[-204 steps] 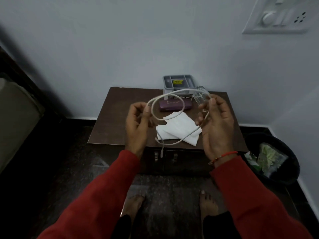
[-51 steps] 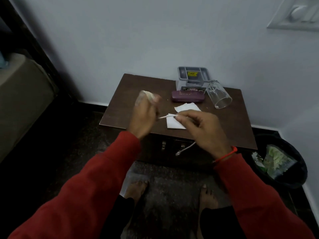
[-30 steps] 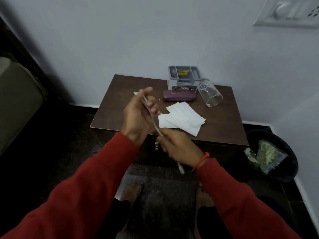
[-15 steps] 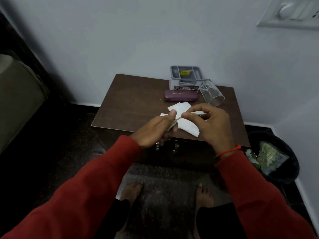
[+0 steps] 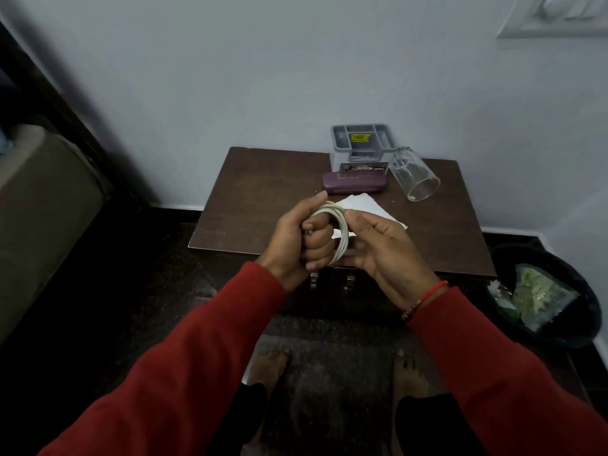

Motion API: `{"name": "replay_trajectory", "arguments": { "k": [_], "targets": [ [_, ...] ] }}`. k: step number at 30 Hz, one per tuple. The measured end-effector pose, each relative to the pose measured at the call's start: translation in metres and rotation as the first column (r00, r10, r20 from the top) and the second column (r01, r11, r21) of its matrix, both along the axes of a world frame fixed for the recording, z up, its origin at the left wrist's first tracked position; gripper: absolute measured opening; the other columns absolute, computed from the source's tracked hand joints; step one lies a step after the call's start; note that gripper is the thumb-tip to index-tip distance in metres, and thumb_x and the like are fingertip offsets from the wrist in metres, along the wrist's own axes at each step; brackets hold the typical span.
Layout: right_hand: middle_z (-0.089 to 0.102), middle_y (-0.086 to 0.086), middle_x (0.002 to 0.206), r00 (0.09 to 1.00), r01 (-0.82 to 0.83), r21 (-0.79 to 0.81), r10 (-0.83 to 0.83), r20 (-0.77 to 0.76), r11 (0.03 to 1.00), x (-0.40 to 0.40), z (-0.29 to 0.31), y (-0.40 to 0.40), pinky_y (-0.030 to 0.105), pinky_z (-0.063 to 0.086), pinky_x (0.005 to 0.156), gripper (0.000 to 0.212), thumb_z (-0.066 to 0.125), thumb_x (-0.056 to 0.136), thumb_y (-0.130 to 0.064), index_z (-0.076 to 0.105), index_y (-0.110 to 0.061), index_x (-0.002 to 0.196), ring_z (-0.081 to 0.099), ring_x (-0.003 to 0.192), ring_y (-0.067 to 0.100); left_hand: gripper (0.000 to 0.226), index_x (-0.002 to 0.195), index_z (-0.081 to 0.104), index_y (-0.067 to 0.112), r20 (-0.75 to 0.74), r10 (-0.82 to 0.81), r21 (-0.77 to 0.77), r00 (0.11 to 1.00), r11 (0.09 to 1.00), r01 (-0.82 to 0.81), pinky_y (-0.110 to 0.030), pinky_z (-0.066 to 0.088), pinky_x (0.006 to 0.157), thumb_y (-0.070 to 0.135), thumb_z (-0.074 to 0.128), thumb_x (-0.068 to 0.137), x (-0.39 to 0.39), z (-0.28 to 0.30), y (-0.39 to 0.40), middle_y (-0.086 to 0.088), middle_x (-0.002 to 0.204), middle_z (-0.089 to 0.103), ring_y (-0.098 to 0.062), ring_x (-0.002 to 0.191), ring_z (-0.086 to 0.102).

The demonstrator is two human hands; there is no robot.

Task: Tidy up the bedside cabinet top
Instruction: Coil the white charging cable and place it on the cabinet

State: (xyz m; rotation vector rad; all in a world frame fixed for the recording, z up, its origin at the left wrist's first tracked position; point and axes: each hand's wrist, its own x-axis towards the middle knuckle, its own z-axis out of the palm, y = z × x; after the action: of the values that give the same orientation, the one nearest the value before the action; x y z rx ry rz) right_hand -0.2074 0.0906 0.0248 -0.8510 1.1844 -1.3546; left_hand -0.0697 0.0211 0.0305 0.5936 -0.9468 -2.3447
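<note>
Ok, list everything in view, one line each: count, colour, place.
dark brown wooden bedside cabinet: one, against the wall
grey plastic compartment organiser: one, cabinet's back edge
purple hard case: one, in front of organiser
clear drinking glass: one, on its side, right of case
white paper tissues: few, cabinet's front, behind hands
black waste bin: one, floor, right of cabinet
white switch plate: one, wall, top right
coiled white cable: one, looped round left hand
left hand: closed, inside coil
right hand: on coil

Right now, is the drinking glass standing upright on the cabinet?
No, the glass lies tipped on its side on the cabinet top, its open mouth facing the camera.
</note>
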Motion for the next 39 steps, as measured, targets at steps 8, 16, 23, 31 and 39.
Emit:
{"name": "replay_trajectory", "arguments": {
  "k": [8,16,23,31,39],
  "targets": [
    [0.065,0.028,0.118,0.988,-0.029,0.095,0.014,0.155,0.995,0.002,0.002,-0.002,0.064,0.050,0.095,0.034,0.047,0.104,-0.016,0.060,0.006,0.126,0.063,0.102,0.040,0.058,0.049,0.035,0.025,0.080,0.197,0.057,0.977,0.978,-0.201,-0.015,0.018,0.029,0.043,0.044,0.104,-0.005,-0.010,-0.004,0.010,0.037,0.019,-0.005,0.026,0.016],
    [0.067,0.032,0.113,0.992,0.093,0.030,-0.095,0.080,0.995,0.004,-0.001,-0.002,0.052,0.060,0.083,0.030,0.051,0.102,-0.014,0.062,0.006,0.121,0.067,0.089,0.043,0.050,0.062,0.054,0.017,0.233,0.371,-0.196,0.899,0.923,-0.330,-0.025,0.037,0.044,0.043,0.051,0.104,-0.008,-0.007,-0.001,0.003,0.050,0.024,-0.011,0.042,0.029],
    [0.072,0.018,0.099,0.977,0.164,0.019,-0.165,0.134,0.986,0.001,0.002,-0.003,0.039,0.062,0.067,0.027,0.053,0.101,-0.013,0.066,0.004,0.117,0.071,0.079,0.028,0.051,0.069,0.069,0.023,0.192,0.289,-0.220,0.938,0.944,-0.246,-0.029,0.038,0.061,0.049,0.044,0.106,-0.005,-0.010,-0.007,0.003,0.061,0.033,-0.009,0.056,0.039],
    [0.065,0.005,0.079,0.955,0.232,0.064,-0.239,0.178,0.971,-0.004,0.000,-0.006,0.037,0.058,0.063,0.023,0.054,0.101,-0.016,0.068,-0.002,0.113,0.065,0.070,0.021,0.039,0.105,0.067,0.015,0.188,0.157,-0.229,0.970,0.967,-0.112,-0.027,0.039,0.069,0.045,0.041,0.107,-0.008,-0.014,-0.005,0.008,0.068,0.045,-0.008,0.064,0.041],
    [0.054,-0.005,0.063,0.952,0.304,-0.028,-0.304,-0.018,0.952,-0.003,-0.008,-0.009,0.023,0.043,0.059,0.024,0.052,0.102,-0.015,0.069,0.000,0.110,0.045,0.059,0.008,0.034,0.103,0.078,0.016,0.477,0.467,-0.743,0.745,0.667,0.057,-0.016,0.042,0.063,0.040,0.052,0.104,0.002,-0.024,-0.010,0.015,0.084,0.071,0.010,0.064,0.056]
  ]
}}
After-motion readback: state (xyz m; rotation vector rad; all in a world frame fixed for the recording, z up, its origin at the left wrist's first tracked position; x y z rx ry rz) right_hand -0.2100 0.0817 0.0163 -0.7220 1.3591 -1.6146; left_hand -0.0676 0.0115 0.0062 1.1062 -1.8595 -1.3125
